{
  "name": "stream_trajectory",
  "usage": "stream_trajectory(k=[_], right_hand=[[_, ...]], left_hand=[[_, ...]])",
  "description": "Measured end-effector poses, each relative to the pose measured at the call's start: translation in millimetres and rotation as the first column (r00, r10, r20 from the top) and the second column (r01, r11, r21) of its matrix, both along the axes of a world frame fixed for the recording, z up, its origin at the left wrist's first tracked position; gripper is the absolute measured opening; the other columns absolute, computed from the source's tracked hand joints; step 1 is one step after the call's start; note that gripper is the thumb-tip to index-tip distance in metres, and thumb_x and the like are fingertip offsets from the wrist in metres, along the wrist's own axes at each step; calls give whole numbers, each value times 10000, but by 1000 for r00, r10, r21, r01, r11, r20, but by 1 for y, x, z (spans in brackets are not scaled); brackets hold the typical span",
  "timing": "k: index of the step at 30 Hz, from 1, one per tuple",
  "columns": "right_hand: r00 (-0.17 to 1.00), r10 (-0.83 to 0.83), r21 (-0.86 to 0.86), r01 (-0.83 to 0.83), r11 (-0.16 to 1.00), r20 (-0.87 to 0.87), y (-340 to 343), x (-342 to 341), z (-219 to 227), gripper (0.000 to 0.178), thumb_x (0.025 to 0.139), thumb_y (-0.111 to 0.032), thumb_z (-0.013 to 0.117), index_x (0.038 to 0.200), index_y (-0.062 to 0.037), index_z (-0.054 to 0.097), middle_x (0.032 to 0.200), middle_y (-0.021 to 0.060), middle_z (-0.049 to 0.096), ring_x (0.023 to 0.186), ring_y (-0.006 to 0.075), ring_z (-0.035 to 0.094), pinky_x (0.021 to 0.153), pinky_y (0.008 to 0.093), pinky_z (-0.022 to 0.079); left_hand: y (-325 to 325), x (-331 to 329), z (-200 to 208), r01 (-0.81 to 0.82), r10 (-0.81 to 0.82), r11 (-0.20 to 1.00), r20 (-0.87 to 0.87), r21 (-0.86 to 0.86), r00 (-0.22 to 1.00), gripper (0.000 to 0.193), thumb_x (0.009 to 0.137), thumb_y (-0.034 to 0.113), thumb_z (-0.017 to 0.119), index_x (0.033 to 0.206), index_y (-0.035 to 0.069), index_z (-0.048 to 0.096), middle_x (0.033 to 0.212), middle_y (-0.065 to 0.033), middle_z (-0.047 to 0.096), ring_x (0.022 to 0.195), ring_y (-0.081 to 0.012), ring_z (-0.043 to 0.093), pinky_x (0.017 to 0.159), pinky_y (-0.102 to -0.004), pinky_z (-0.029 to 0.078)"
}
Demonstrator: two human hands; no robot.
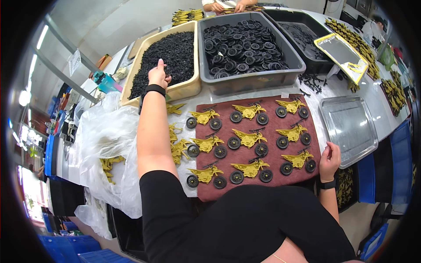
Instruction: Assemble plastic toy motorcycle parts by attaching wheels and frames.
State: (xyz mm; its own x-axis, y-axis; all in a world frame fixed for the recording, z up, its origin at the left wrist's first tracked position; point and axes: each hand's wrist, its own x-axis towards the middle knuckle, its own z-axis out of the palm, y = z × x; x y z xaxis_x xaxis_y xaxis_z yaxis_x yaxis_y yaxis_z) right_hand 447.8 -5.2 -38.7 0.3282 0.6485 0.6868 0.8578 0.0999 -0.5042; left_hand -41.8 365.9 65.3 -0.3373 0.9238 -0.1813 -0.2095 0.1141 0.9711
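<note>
My left hand [159,76] reaches over a cream bin [191,87] heaped with small black plastic parts [177,55]. Its thumb points up and the fingers are curled; what they hold, if anything, is hidden. By the right edge of a maroon cloth mat [210,158], my right hand [330,161] rests with its fingers curled in, and I cannot make out anything in them. Rows of yellow toy motorcycles [249,139] lie on the mat, each with two black wheels and a black handlebar piece. Loose yellow motorcycle bodies [177,149] lie left of the mat, partly behind my left forearm.
A grey bin [254,81] of black wheels stands beyond the mat, beside a black bin [322,65]. A yellow-rimmed tray [363,65] leans there. Right of the mat lies a clear tray [346,125]; plastic sheeting [109,140] spreads at left. Another person's hands [228,6] work across the table.
</note>
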Motion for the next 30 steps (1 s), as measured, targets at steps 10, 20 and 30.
stream_trajectory(k=[10,20,30], right_hand=[[999,-17,26,16,1000,45,6,-1,7,138,808,32,528,927,-6,587,735,107,520,566,226,487,514,320,393],[999,5,-10,-5,1000,53,2,-4,9,151,808,26,540,944,-9,594,741,102,532,577,220,506,534,314,415],[939,289,101,-274,956,-185,43,-51,79,170,850,22,544,1013,4,590,813,60,550,709,117,534,605,230,432]], left_hand=[[36,-27,-19,67,98,988,910,-137,404,318,958,201,292,1123,-50,398,1028,-259,464,619,-207,404,465,-258,345],[17,-24,-5,14,31,999,963,-36,268,209,930,194,490,845,10,437,682,-66,448,527,-150,413,440,-245,387],[-19,-1,25,208,-157,978,730,21,665,154,936,191,521,983,46,540,717,-31,471,474,-76,340,363,-180,236]])
